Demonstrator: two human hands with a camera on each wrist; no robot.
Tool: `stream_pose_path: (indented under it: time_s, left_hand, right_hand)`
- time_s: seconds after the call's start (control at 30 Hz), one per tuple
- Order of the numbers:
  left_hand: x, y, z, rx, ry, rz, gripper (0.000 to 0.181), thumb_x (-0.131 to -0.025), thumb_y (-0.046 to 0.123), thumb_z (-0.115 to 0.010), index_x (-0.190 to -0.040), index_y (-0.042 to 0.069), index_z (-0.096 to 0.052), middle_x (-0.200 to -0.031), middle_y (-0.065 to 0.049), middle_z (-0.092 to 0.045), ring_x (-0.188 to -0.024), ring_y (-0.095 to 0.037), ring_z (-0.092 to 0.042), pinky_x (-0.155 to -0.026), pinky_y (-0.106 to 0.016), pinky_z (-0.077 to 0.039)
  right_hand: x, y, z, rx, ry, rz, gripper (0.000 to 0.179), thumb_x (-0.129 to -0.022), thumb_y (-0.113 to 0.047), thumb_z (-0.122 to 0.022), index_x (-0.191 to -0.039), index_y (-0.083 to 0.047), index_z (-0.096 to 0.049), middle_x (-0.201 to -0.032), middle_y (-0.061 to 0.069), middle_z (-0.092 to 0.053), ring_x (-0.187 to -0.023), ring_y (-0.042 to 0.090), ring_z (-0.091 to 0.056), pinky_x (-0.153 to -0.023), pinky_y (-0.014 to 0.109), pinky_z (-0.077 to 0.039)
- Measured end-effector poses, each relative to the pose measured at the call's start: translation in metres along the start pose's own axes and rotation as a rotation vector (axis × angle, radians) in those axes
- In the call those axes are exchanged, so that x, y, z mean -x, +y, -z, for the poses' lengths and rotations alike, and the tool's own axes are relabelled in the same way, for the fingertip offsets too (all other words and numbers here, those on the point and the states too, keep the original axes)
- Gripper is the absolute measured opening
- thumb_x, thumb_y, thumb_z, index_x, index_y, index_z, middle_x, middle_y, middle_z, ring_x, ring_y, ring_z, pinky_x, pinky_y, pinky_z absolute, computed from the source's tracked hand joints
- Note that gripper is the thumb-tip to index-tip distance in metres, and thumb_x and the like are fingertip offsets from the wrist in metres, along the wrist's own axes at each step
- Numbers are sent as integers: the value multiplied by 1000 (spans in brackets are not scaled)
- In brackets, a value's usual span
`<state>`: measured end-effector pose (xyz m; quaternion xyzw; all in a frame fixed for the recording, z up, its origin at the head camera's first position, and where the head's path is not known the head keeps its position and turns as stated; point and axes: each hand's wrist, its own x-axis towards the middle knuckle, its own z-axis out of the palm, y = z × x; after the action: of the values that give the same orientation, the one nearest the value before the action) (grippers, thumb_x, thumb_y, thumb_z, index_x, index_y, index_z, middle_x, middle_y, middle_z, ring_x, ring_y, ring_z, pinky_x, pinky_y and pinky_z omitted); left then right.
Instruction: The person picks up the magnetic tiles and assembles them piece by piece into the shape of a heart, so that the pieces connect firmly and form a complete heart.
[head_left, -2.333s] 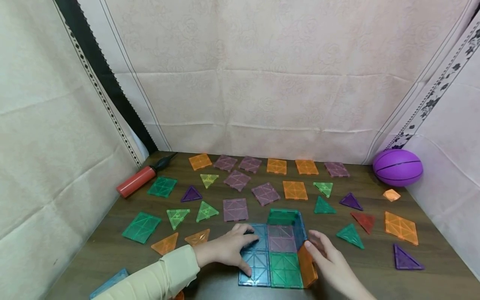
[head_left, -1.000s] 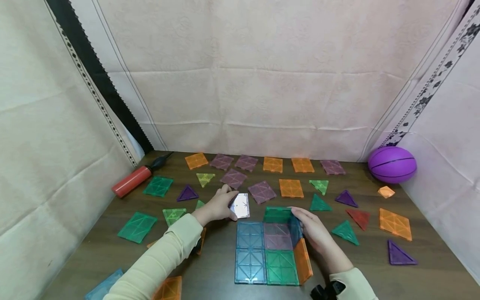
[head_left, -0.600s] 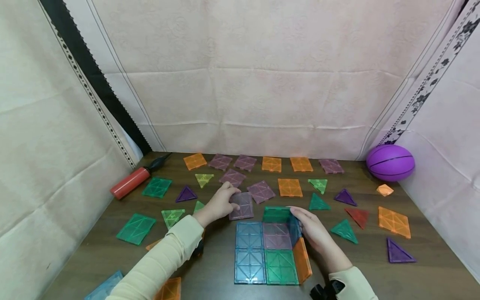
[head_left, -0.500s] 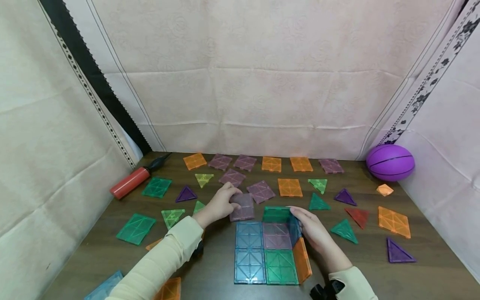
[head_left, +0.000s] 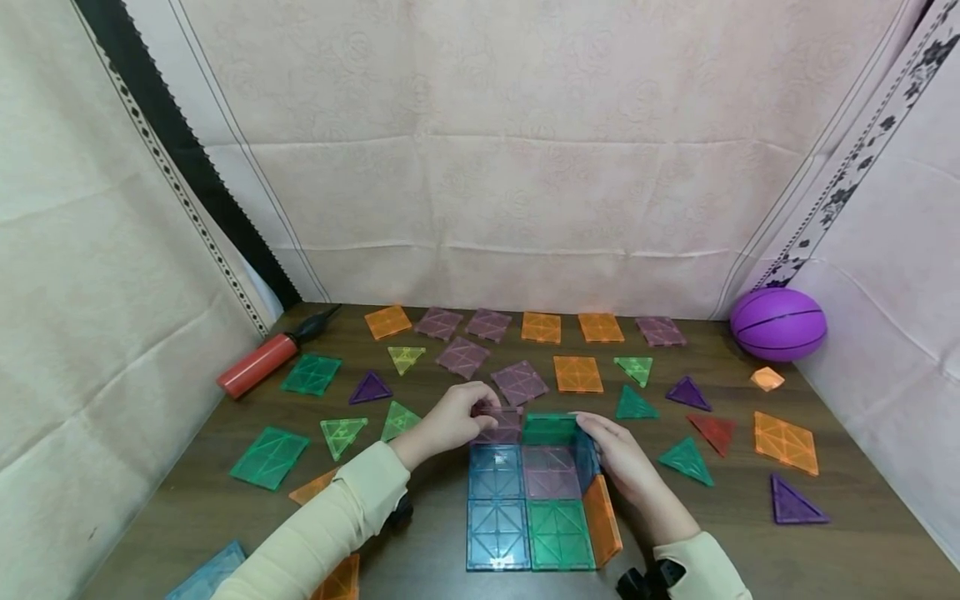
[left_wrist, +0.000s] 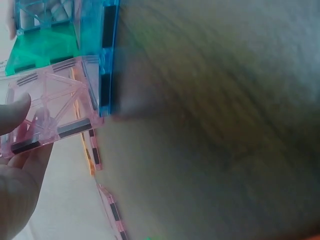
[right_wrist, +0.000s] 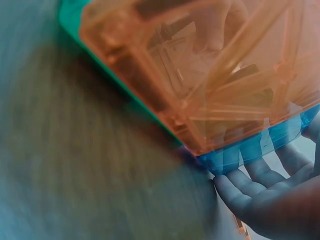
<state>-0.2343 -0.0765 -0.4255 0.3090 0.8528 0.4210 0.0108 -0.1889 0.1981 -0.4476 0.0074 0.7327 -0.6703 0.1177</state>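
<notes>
My left hand (head_left: 447,423) pinches a pale purple square magnetic tile (left_wrist: 47,102) between thumb and fingers. That tile stands upright at the back edge of the flat blue tiles (head_left: 497,472), beside an upright green tile (head_left: 550,429). My right hand (head_left: 624,454) holds the upright blue tile (right_wrist: 260,147) at the back right corner, fingers along its outer face. In front of it stands an upright orange tile (head_left: 602,521). A flat purple tile (head_left: 552,472) and a flat green tile (head_left: 560,533) complete the two-by-two base. The left wrist view shows purple and green tiles edge to edge.
Loose orange, purple and green tiles lie about the wooden table (head_left: 420,533), including a purple square (head_left: 519,382) just behind the base. A red hand pump (head_left: 258,365) lies at the back left. A purple ball (head_left: 778,324) sits at the back right.
My left hand has left the blue base tiles, picked up a purple tile and brought it right to the base's back edge. My right hand has moved from the orange tile to the blue one.
</notes>
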Motion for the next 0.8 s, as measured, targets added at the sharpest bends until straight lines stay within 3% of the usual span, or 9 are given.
stream_pose_path:
  time_s: [0.27, 0.47, 0.67, 0.8]
  left_hand:
    - [5, 3, 3, 26, -28, -14, 10, -86, 3, -70, -92, 8, -63, -90, -2, -64, -76, -13, -53, -70, -26, -48]
    - [15, 14, 23, 16, -42, 9, 21, -86, 9, -73, -105, 7, -66, -101, -4, -67, -92, -15, -61, -83, -30, -51]
    - [42, 30, 55, -31, -41, 30, 30, -84, 14, -75, -112, 10, -65, -109, -5, -67, -103, -21, -61, -91, -42, -49]
    - [67, 32, 73, -51, -82, 61, 33, -84, 17, -75, -114, 10, -64, -111, -2, -67, -104, -21, -61, -91, -44, -49]
  right_hand:
    - [-2, -2, -3, -2, 16, -9, 51, -102, -34, -47, -138, 2, -48, -137, 15, -51, -117, 16, -51, -94, 27, -43]
    - [-1, -2, -2, 10, 19, -19, 53, -102, -36, -47, -140, 1, -46, -143, 17, -45, -128, 26, -43, -102, 35, -38]
    - [2, -3, -1, 17, 21, -28, 55, -102, -37, -46, -141, 1, -44, -143, 18, -45, -126, 25, -45, -100, 34, -40]
    - [3, -2, -1, 22, 18, -31, 56, -102, -38, -46, -142, 1, -43, -143, 18, -44, -124, 24, -48, -98, 33, -41]
